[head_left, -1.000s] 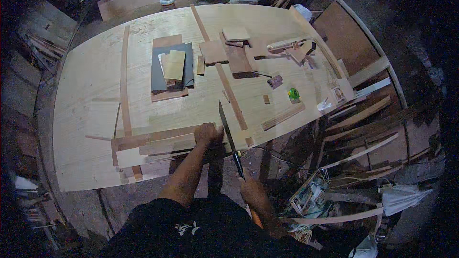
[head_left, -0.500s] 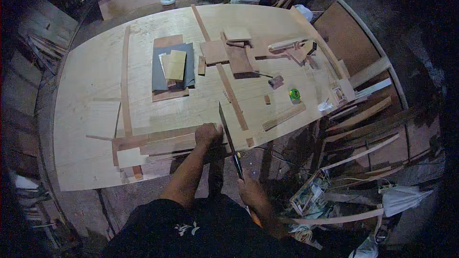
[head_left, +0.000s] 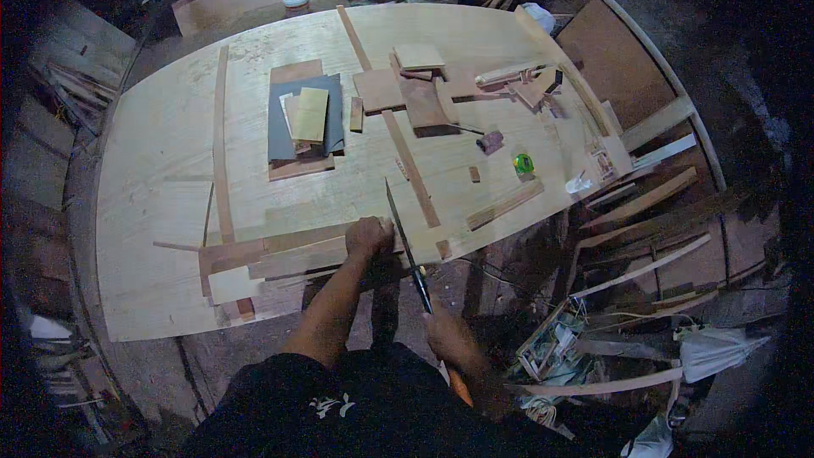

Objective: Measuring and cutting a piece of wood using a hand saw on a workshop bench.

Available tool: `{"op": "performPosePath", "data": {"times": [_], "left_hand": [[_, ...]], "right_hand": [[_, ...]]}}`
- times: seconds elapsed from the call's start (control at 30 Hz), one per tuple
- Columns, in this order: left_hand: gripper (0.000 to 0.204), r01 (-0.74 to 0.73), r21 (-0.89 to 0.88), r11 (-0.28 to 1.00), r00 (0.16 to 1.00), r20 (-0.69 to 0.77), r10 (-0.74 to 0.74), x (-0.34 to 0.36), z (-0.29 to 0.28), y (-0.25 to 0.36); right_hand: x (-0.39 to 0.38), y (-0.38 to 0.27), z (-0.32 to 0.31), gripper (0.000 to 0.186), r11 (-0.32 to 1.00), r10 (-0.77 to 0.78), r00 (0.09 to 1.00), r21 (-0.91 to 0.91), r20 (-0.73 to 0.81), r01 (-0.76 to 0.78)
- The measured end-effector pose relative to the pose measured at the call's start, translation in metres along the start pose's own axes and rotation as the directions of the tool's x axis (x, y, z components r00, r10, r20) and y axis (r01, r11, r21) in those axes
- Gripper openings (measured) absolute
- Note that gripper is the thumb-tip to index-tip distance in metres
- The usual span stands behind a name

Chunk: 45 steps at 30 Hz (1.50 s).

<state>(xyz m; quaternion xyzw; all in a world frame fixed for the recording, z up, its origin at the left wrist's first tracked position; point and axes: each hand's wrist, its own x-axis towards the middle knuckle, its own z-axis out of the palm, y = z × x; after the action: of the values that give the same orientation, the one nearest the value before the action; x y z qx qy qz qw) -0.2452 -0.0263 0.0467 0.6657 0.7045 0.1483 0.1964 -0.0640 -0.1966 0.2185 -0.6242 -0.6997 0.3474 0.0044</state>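
Note:
In my right hand [head_left: 449, 339] is a handsaw [head_left: 402, 225] with a dark handle. Its long blade points away from me and passes just right of the end of a wooden strip [head_left: 309, 239]. That strip lies along the near edge of the light wooden panel [head_left: 157, 153]. My left hand [head_left: 370, 237] is closed over the strip's right end, close beside the blade. The hand hides that end, so whether the teeth touch wood cannot be seen. A small pale wood piece [head_left: 231, 284] lies by the strip's left end.
Mid-panel sit a dark sheet [head_left: 280, 146] with offcuts stacked on it and several brown blocks [head_left: 431, 108]. A green tape measure [head_left: 523, 164] and a loose batten [head_left: 504, 206] lie to the right. Long boards [head_left: 640, 203] lean beyond the panel's right edge.
The saw and my right hand have shifted slightly forward, away from me. My left hand stays in place on the strip.

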Motion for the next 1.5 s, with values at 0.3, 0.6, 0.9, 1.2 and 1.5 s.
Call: {"op": "performPosePath", "data": {"times": [0.3,0.6,0.9,1.2,1.5], "left_hand": [[0.058,-0.012,-0.012,1.000,1.000,0.003,0.012,-0.004,-0.006,-0.006],[0.051,0.082,-0.022,0.996,0.993,0.083,-0.080,-0.002,-0.012,0.001],[0.053,-0.043,0.030,0.999,0.997,-0.058,0.044,0.003,0.016,-0.023],[0.055,0.080,-0.008,0.997,0.997,0.009,-0.080,0.001,-0.008,0.001],[0.051,0.107,-0.034,0.994,0.991,0.082,-0.104,-0.002,-0.016,0.000]], "right_hand": [[0.010,-0.022,-0.016,0.038,0.951,0.244,0.958,0.154,0.151,-0.267],[-0.018,-0.010,-0.004,0.051,0.963,0.213,0.969,0.142,0.124,-0.230],[0.017,-0.006,0.014,0.051,0.961,0.237,0.961,0.109,0.142,-0.253],[-0.019,-0.008,0.002,0.054,0.957,0.244,0.950,0.112,0.193,-0.269],[-0.001,0.018,0.035,0.054,0.988,0.125,0.992,0.087,0.005,-0.125]]}}
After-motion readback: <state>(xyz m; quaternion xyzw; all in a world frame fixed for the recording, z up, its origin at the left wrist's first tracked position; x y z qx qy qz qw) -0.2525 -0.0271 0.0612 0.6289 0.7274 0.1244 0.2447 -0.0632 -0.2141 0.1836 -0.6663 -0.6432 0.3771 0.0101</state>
